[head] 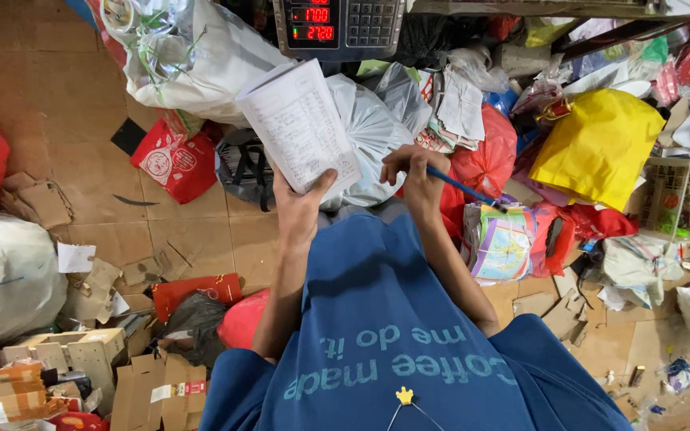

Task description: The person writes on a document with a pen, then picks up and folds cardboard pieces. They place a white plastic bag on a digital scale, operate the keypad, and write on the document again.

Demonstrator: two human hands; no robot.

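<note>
The left hand is holding the notebook up by its near edge, while the right hand is gripping a blue pen just right of the notebook, its long body pointing away to the right.

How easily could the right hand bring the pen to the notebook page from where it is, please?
Probably easily: the right hand holds the blue pen just beside the notebook, which the left hand holds with its page facing up; nothing lies between them.
</note>
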